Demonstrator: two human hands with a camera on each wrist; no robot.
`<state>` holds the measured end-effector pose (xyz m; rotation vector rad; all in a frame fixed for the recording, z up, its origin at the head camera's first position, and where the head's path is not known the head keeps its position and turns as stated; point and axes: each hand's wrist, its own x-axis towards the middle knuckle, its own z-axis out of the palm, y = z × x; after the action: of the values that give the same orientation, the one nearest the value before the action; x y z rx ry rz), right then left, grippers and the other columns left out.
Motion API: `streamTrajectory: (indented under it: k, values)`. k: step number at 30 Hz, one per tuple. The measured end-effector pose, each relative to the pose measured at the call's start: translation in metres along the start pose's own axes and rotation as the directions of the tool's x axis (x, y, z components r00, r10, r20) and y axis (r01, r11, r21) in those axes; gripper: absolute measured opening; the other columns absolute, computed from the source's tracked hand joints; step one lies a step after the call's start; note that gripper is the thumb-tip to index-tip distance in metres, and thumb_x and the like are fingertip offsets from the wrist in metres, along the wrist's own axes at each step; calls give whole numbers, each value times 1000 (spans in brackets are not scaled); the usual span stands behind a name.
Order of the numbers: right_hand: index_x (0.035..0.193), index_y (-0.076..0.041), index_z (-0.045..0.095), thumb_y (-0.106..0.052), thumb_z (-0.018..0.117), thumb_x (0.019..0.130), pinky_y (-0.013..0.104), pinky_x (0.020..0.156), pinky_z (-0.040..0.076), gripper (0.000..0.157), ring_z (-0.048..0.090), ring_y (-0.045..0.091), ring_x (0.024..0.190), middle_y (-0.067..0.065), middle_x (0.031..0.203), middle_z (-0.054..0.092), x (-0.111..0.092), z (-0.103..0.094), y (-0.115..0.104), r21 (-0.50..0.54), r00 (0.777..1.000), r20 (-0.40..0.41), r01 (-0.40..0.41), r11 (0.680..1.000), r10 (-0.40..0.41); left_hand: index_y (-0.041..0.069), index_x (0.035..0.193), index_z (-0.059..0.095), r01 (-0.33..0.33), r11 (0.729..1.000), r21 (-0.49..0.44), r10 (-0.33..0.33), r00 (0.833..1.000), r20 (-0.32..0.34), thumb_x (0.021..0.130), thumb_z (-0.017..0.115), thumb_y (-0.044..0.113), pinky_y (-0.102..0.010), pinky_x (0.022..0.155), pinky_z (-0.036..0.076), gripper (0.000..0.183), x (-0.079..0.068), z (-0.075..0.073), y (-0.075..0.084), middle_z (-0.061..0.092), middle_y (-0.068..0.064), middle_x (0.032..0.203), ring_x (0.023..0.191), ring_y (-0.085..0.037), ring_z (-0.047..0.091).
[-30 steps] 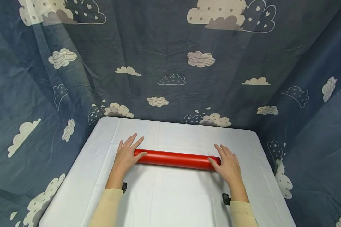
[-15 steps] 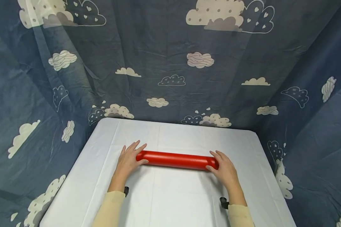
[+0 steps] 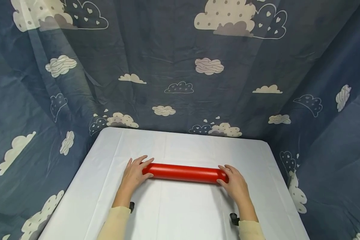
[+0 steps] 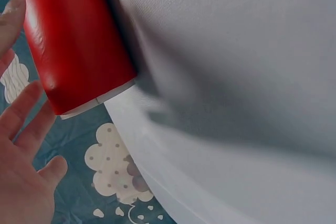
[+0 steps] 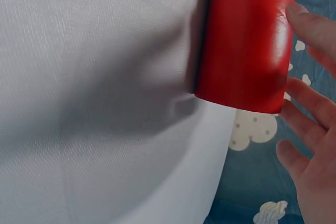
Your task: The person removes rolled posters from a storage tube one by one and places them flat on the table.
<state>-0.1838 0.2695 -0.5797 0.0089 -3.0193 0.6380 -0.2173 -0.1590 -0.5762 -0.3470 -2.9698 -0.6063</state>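
A red roll (image 3: 183, 173), smooth and slightly shiny, lies across the white table. My left hand (image 3: 135, 173) holds its left end, with the thumb on the near side and the index finger over the far side. At the other end, my right hand (image 3: 236, 181) grips it the same way. In the left wrist view, the roll (image 4: 73, 35) shows a thin pale edge with a small seam at its end. The right wrist view has the thumb against the roll (image 5: 247, 40) and the other fingers spread beside its end. Parts of the fingers behind the roll are hidden.
The white-covered table (image 3: 186, 210) has rounded far corners. Behind it and at both sides hangs a dark blue cloth (image 3: 174, 50) printed with clouds. Black wrist cameras (image 3: 234, 219) sit below both wrists.
Both hands have closed in on the roll's ends, the right hand moving left and nearer. The roll lies slightly lower in view, and the whole view has shifted a little.
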Motion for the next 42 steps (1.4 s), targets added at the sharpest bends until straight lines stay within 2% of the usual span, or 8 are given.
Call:
streamTrajectory:
  k: [4,11,16,20,28,38,42]
  values:
    - [151,-18,60,-22,85,90,71,114,44,66,49,45,144,21,156,54,-1,3,0,-9,1000,9,2,1000,-2,27,148,64,-9,1000,19,9,1000,-10,85,90,32,-66,128,28,69,0,3,-2,59,-10,154,143,-34,55]
    - [143,-17,67,-18,87,89,67,112,47,58,52,43,141,19,151,59,-1,9,1,-24,999,-21,25,999,-25,24,142,70,-23,1000,19,24,999,-36,83,91,28,-64,126,32,62,-1,8,-2,66,-12,144,136,-35,59]
    - [141,-16,69,-15,85,90,66,111,50,54,52,41,141,18,150,59,-3,13,2,-16,999,-34,24,1000,-24,23,135,74,-38,999,5,38,998,-53,84,91,24,-56,120,44,54,-4,11,-4,69,-11,139,133,-34,59]
    - [141,-15,68,-14,84,91,64,111,50,53,52,40,142,18,150,59,-3,15,2,-11,999,-43,31,999,-32,23,134,75,-20,1000,-19,19,999,-50,84,91,23,-52,114,51,52,-5,13,-4,68,-9,139,134,-33,59]
    - [140,-13,68,-10,84,90,63,109,52,53,53,42,139,21,147,60,3,12,1,-50,995,-71,62,997,-65,22,130,77,-41,999,8,42,995,-92,81,93,23,-51,112,51,51,-4,14,1,71,-10,133,130,-34,61]
    - [141,-10,67,-4,82,90,60,114,48,53,52,43,141,22,147,59,19,12,6,-23,995,-64,70,997,-71,25,133,76,10,999,42,-6,996,-90,83,91,27,-47,111,54,52,-7,18,11,69,-8,135,131,-30,60]
    - [141,-11,67,-3,82,91,61,115,46,53,50,44,143,21,148,59,25,11,7,-16,997,-58,57,998,-58,25,133,76,18,999,41,-14,996,-92,83,90,29,-46,105,57,52,-9,19,15,69,-7,136,132,-28,59]
